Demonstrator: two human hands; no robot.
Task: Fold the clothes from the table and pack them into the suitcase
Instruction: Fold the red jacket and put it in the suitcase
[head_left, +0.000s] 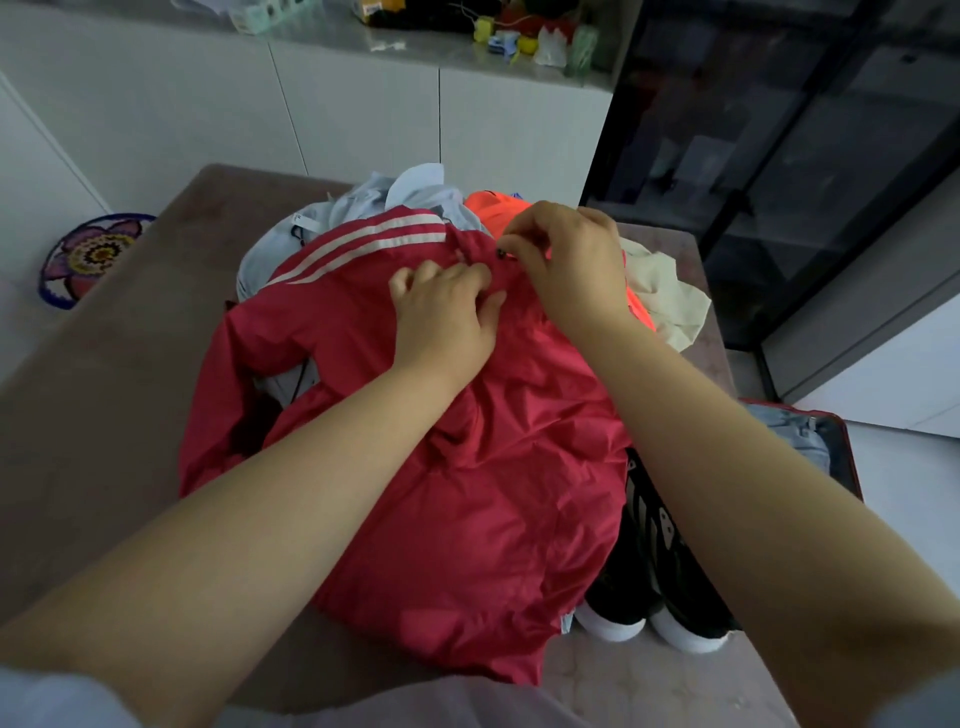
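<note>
At frame centre, the left hand (441, 317) and right hand (569, 260) pinch the collar of a thin red white-striped jacket (467, 493) with curled fingers, on the brown table (104, 374).

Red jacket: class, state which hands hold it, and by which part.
Both. The right hand pinches the red jacket at a small dark fastener near its top; the left hand grips the fabric just beside it.
</note>
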